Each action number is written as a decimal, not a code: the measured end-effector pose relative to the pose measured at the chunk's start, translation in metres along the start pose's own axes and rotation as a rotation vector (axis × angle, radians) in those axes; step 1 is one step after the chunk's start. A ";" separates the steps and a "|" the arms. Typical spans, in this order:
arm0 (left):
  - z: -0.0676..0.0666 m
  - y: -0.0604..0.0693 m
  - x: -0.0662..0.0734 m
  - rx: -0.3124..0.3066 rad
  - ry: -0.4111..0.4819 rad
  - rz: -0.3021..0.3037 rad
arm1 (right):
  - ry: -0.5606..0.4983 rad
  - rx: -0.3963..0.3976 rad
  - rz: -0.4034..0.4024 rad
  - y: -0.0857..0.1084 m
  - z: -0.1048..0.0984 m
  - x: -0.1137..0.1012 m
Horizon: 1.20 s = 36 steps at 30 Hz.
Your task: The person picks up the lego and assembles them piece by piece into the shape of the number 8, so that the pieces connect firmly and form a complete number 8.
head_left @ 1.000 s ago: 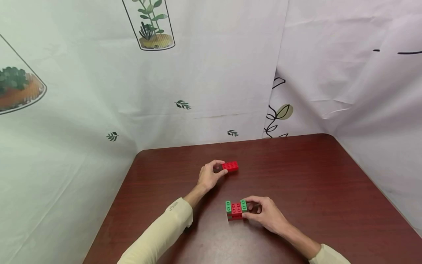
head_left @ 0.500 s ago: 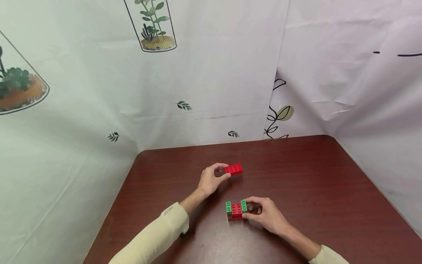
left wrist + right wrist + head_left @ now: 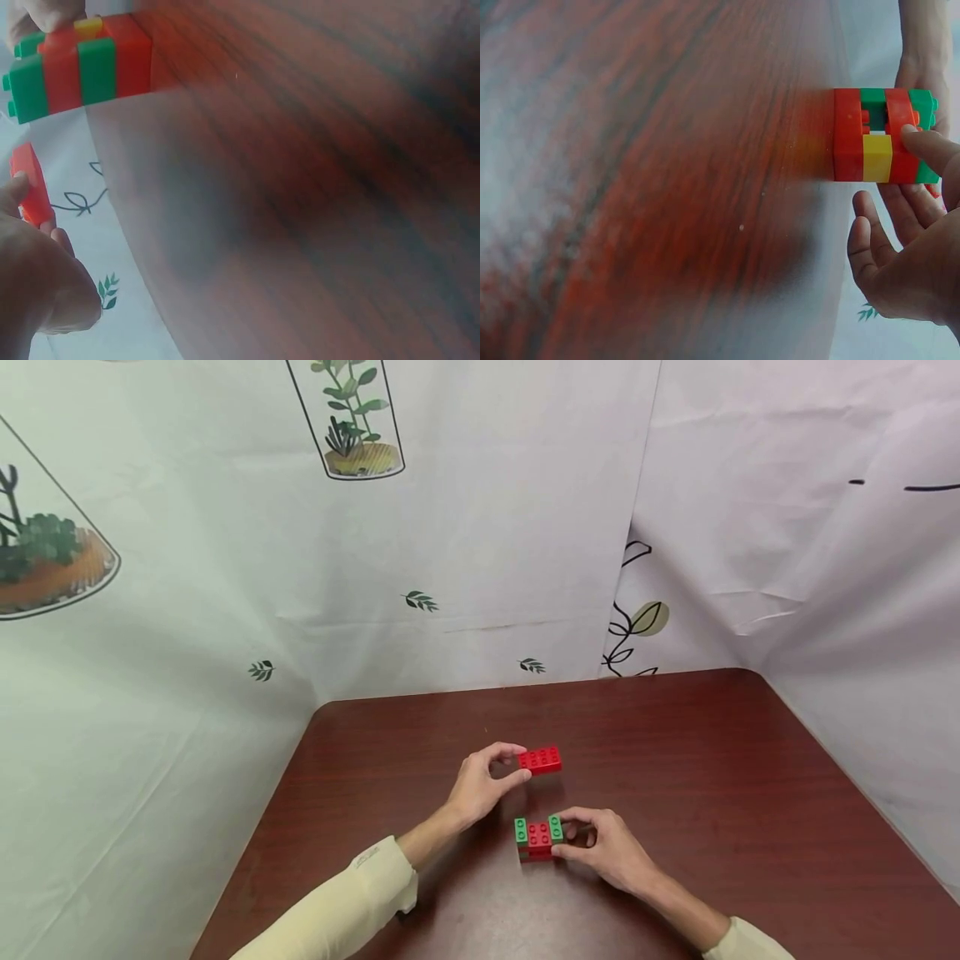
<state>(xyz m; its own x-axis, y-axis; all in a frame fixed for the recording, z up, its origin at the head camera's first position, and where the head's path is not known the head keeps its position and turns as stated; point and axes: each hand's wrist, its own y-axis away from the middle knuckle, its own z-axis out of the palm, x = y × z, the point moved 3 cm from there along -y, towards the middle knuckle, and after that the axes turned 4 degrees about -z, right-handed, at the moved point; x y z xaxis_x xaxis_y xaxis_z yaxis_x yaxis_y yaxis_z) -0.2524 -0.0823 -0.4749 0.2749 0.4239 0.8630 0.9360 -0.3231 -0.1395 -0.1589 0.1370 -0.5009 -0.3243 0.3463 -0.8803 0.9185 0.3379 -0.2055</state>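
Observation:
Between thumb and fingers, my left hand (image 3: pixel 478 787) pinches a red toy building brick (image 3: pixel 542 760) with studs on top. That brick is held above the table, beyond a small stack of building bricks (image 3: pixel 538 837). My right hand (image 3: pixel 611 847) grips the right side of this stack, which stands on the table. Red and green layers alternate in the stack (image 3: pixel 63 79) in the left wrist view, with two green bricks on top at its ends. The right wrist view shows a yellow brick (image 3: pixel 877 159) low in the stack and a gap beside it.
A dark reddish-brown table (image 3: pixel 712 760) with rounded far corners lies under both hands. White cloth (image 3: pixel 487 527) printed with plants and leaves hangs behind it and along both sides.
My left hand has carried the red brick to the right and nearer, closer to the stack. My right hand and the stack have stayed in place.

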 end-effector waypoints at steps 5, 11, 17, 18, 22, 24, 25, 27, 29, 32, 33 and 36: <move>-0.004 0.011 0.004 -0.004 0.000 0.016 | 0.001 -0.001 0.003 0.000 0.001 0.000; -0.008 0.024 0.009 -0.029 0.019 0.023 | -0.007 -0.001 0.003 0.001 0.001 0.000; -0.011 0.038 0.010 -0.039 0.011 0.032 | -0.005 0.003 -0.008 0.001 0.001 0.000; -0.012 0.040 0.010 -0.039 0.009 0.033 | -0.005 0.003 -0.008 0.000 0.001 0.000; -0.013 0.047 0.010 -0.044 0.012 0.030 | -0.009 0.002 -0.002 0.001 0.001 0.000; -0.013 0.051 0.010 -0.047 0.012 0.030 | -0.015 -0.001 0.002 0.001 0.001 0.000; -0.013 0.052 0.011 -0.050 0.013 0.029 | -0.015 -0.003 0.003 0.001 0.000 0.000; -0.013 0.055 0.012 -0.056 0.009 0.025 | -0.020 -0.006 0.001 0.001 0.000 0.000; -0.012 0.058 0.014 -0.063 0.015 0.019 | -0.024 -0.008 -0.003 0.002 0.000 0.000; -0.010 0.062 0.015 -0.074 0.021 0.024 | -0.031 -0.008 -0.010 0.002 -0.001 -0.001; -0.009 0.063 0.015 -0.077 0.025 0.026 | -0.033 -0.008 -0.013 0.002 -0.001 -0.001; -0.006 0.066 0.014 -0.082 0.027 0.035 | -0.032 -0.007 -0.020 0.001 0.000 -0.001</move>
<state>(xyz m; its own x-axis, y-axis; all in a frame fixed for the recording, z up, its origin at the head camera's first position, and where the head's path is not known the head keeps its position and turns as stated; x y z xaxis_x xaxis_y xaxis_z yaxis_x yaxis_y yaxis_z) -0.1877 -0.1026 -0.4688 0.2999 0.3882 0.8714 0.9047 -0.4055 -0.1307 -0.1574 0.1375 -0.5000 -0.3346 0.3111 -0.8895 0.9105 0.3501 -0.2201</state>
